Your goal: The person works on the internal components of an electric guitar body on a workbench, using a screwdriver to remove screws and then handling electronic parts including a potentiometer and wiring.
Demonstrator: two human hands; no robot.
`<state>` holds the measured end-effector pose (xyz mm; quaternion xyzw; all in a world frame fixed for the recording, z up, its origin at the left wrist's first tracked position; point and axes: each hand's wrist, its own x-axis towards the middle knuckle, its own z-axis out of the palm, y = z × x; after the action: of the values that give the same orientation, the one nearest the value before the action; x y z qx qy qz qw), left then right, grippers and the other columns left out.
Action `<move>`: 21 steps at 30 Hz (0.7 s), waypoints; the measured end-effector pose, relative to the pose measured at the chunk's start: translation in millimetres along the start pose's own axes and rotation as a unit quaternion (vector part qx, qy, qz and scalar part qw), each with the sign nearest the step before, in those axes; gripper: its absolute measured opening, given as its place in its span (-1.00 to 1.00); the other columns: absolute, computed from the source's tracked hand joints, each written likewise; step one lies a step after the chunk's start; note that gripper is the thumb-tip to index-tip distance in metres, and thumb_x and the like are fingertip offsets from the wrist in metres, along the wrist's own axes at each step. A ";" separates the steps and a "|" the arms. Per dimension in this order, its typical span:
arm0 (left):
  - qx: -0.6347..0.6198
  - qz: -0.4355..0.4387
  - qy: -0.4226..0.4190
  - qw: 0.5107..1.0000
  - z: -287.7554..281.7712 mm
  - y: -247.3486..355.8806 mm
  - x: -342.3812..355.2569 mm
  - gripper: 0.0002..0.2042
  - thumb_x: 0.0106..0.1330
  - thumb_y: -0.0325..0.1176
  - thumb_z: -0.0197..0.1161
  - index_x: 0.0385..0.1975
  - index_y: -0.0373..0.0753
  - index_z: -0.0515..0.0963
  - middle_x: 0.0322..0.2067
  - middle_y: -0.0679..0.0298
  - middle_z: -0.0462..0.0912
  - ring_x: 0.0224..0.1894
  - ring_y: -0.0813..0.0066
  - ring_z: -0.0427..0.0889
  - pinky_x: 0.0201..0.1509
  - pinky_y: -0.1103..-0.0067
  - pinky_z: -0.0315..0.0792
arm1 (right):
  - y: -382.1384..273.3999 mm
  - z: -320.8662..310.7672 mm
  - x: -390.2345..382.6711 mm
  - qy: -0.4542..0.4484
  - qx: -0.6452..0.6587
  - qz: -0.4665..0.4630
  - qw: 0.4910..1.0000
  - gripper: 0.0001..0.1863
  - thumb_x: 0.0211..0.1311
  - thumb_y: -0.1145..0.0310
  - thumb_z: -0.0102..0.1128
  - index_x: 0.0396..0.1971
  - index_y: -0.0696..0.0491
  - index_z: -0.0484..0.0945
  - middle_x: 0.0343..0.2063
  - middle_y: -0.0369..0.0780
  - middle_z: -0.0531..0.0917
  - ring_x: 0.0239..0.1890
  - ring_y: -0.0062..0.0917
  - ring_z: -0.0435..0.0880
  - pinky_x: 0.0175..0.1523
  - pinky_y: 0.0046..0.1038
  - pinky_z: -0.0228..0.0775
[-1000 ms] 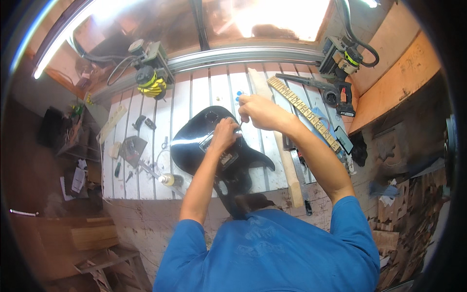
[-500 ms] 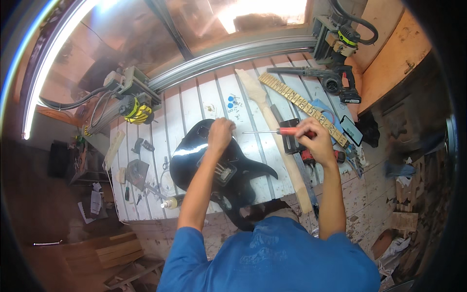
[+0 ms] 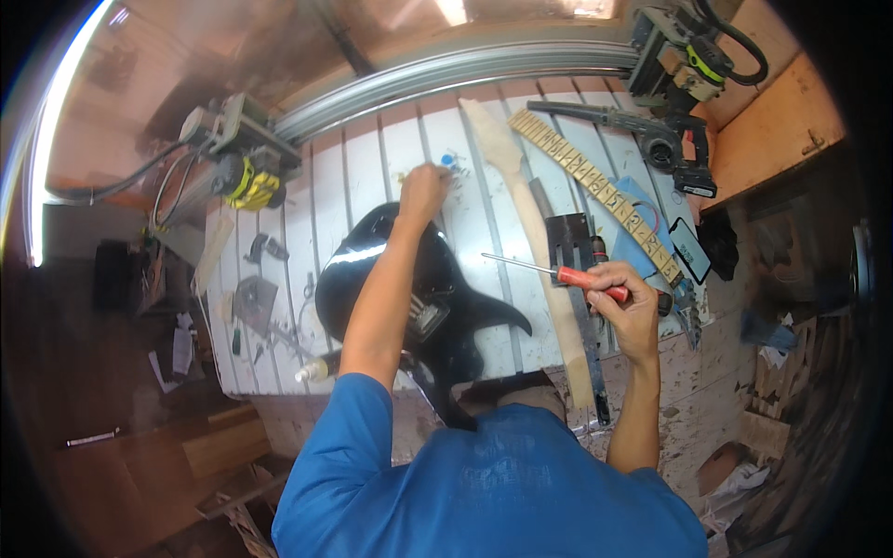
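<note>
A black electric guitar body (image 3: 470,321) lies on the white slatted bench, partly covered by my left forearm. Beyond its far edge my left hand (image 3: 425,192) is lowered with fingers curled together among small loose hardware (image 3: 459,171), beside a blue round piece (image 3: 447,160). Whatever its fingertips pinch, if anything, is hidden. My right hand (image 3: 628,302) grips a screwdriver (image 3: 581,277) by its red handle, over the bench to the right of the guitar. The thin shaft points left, apart from the guitar body.
A pale wooden neck blank (image 3: 516,219) and a fretboard (image 3: 595,191) with dark inlays lie at right. Near them are a cordless blower (image 3: 660,149) and a phone (image 3: 689,249). A clear bottle (image 3: 316,369) lies front left. Rail-mounted routers (image 3: 246,181) flank the bench.
My left hand has moved away from the guitar body to the small hardware beyond it. My right hand has come nearer to me with the screwdriver, whose handle now tilts down. The view has shifted.
</note>
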<state>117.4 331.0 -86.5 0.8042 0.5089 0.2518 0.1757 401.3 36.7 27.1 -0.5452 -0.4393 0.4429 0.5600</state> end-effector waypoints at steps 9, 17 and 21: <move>-0.160 0.017 -0.032 0.986 -60.1 -2.4 -155.4 -0.57 0.26 -0.71 0.11 -0.07 -0.11 0.82 0.08 0.15 0.75 0.19 0.14 0.69 0.35 0.29 0.50 | -54.3 101.3 31.6 -0.213 -0.269 -0.204 0.917 -0.82 0.31 0.53 0.36 -0.14 0.18 0.57 -0.26 -0.14 0.68 -0.22 -0.36 0.78 -0.08 -0.37 0.60; -0.125 0.042 -0.077 0.988 -50.6 -2.9 -205.6 -0.41 0.15 -0.77 0.06 0.04 0.00 0.80 0.36 0.18 0.57 0.56 0.14 0.33 0.70 0.03 -0.03 | -56.5 159.0 52.7 -0.312 -0.322 -0.249 0.859 -0.81 0.31 0.49 0.33 -0.17 0.16 0.50 -0.27 -0.10 0.64 -0.22 -0.24 0.76 -0.10 -0.22 0.56; -0.141 0.048 -0.057 0.987 -42.6 -8.1 -212.7 -0.41 0.18 -0.77 0.06 0.07 0.00 0.79 0.38 0.19 0.56 0.57 0.14 0.32 0.71 0.06 -0.03 | -58.2 173.0 49.3 -0.303 -0.378 -0.280 0.828 -0.80 0.30 0.47 0.32 -0.17 0.14 0.49 -0.28 -0.09 0.63 -0.22 -0.18 0.73 -0.08 -0.18 0.55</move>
<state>11.1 142.6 -104.4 0.8079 0.4180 0.2832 0.3040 244.5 122.4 89.1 -0.4063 -0.8541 0.2094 0.2483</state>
